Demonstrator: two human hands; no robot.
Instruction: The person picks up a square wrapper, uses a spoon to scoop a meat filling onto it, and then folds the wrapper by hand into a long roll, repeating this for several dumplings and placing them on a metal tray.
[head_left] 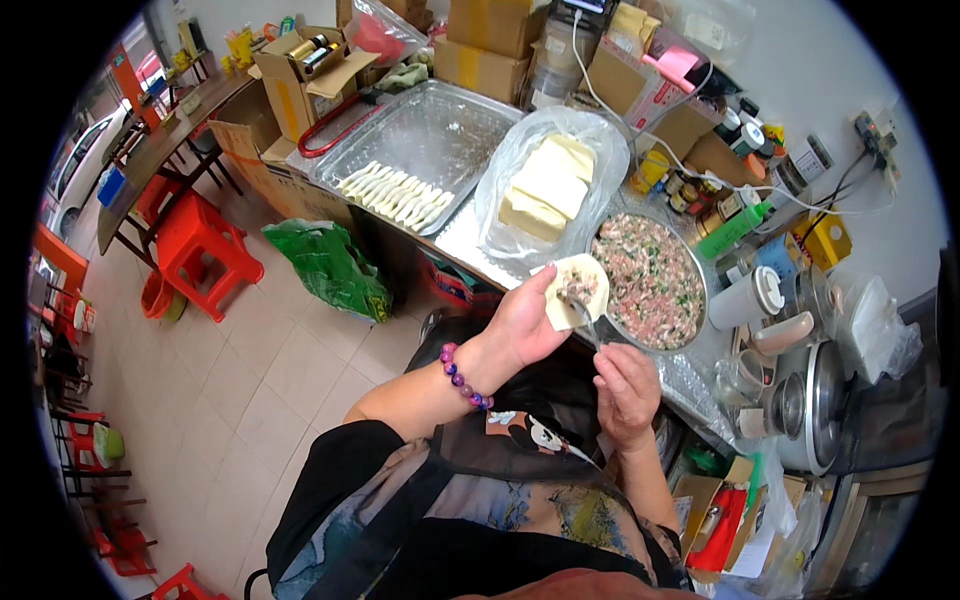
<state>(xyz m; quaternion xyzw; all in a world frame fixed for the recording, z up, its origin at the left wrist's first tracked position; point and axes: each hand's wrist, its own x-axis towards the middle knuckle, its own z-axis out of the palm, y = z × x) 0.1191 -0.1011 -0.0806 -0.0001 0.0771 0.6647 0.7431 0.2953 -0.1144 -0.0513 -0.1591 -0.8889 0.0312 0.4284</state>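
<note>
In my left hand (527, 325) lies a flat, pale dumpling wrapper (590, 272), held at its edge between thumb and fingers. A small mound of meat filling (577, 287) sits on it. My right hand (627, 390) grips a metal spoon (586, 314) whose tip touches that filling. Just right of the wrapper stands a round metal bowl (703, 290) of minced meat with green bits (648, 280). Behind my hands, a stack of pale wrappers (548, 190) rests in a clear plastic bag (493, 205). Folded dumplings (395, 196) line the near side of a metal tray (425, 125).
Jars and bottles crowd the right side, among them a green bottle (735, 232) and a white lidded container (748, 298). Cardboard boxes (485, 65) stand along the back. A white cable (640, 135) runs over the goods. On the floor are a green bag (330, 268) and a red stool (205, 250).
</note>
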